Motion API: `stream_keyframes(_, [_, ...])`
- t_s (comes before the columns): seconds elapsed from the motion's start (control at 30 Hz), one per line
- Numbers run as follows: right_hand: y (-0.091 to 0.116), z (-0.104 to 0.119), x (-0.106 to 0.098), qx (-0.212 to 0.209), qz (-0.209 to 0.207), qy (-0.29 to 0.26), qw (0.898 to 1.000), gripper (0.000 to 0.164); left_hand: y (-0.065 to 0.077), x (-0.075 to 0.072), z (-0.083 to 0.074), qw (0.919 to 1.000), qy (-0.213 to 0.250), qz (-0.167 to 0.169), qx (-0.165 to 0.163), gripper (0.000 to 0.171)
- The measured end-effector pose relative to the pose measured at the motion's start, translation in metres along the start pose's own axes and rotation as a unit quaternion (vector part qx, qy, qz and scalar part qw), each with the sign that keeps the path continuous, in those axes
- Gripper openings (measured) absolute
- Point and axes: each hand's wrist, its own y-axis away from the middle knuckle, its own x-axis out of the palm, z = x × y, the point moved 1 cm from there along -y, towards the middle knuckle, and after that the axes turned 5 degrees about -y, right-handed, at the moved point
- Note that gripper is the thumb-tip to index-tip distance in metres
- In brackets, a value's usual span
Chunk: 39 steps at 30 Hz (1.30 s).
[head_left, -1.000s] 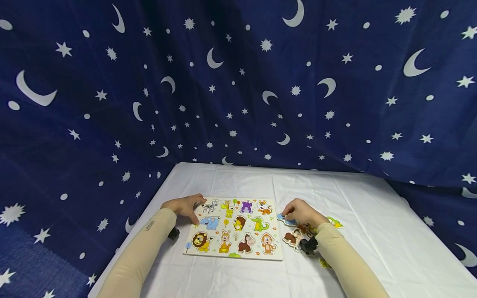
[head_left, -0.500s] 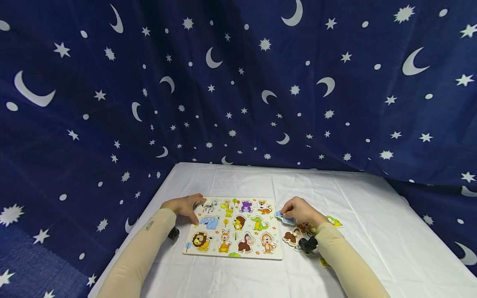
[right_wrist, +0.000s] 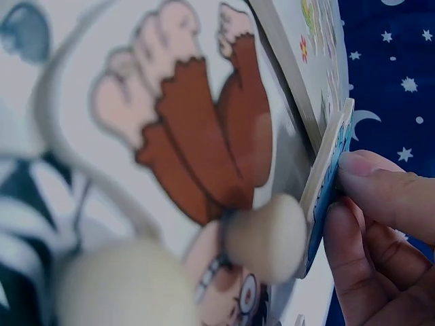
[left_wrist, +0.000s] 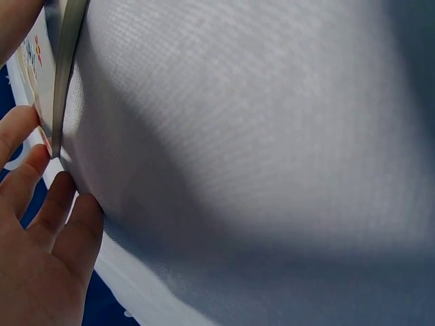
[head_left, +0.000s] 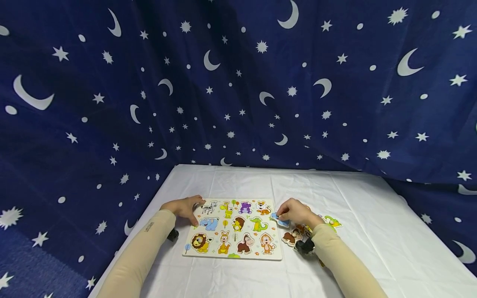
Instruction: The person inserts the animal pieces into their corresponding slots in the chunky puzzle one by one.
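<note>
A white puzzle board (head_left: 257, 256) with colourful animal pictures lies flat on the table. My left hand (head_left: 182, 207) touches its far left corner, thumb on the left edge and fingers spread at the top. In the left wrist view, fingertips (left_wrist: 34, 153) meet the board's corner. My right hand (head_left: 294, 212) pinches a blue puzzle piece (head_left: 284, 224) between thumb and fingers at the board's right edge. Seen from the right wrist, this piece is tilted on edge, its wooden side (right_wrist: 318, 183) close to the board.
Several loose pieces are heaped right of the board, under my right wrist. Among them are a brown ape piece (right_wrist: 204, 136) with a wooden knob (right_wrist: 265, 238) and a black-striped piece (right_wrist: 27, 217). Farther right is a green piece (head_left: 333, 221). A starry blue curtain (head_left: 238, 103) hangs behind the table.
My right hand has slid left with the blue piece, from beside the heap to the board's right edge. My left hand keeps its place on the board.
</note>
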Motion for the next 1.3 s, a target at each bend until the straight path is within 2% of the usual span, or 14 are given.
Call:
stream_keyframes(0.13, [-0.001,0.0,0.004,-0.008,-0.001,-0.008,1.0,0.007,0.0,0.0,0.001,0.9998,-0.016,-0.001,0.008,0.099])
stream_keyframes(0.33, [-0.003,0.002,0.006,-0.018,-0.005,0.003,1.0,0.007,0.001,0.0,0.001,0.9998,-0.021,-0.003,-0.002,0.099])
stream_keyframes(0.77, [-0.007,0.003,0.013,-0.011,-0.008,0.002,1.0,0.006,0.004,0.0,-0.001,0.9999,0.001,-0.001,-0.011,0.101])
stream_keyframes(1.07, [-0.008,0.008,0.015,0.003,-0.011,0.005,1.0,0.005,0.004,-0.001,-0.003,1.0,-0.005,0.001,-0.006,0.1])
stream_keyframes(1.3, [-0.01,0.008,0.018,-0.013,-0.011,0.01,1.0,0.006,0.005,-0.001,-0.003,0.9999,-0.001,0.002,-0.014,0.1])
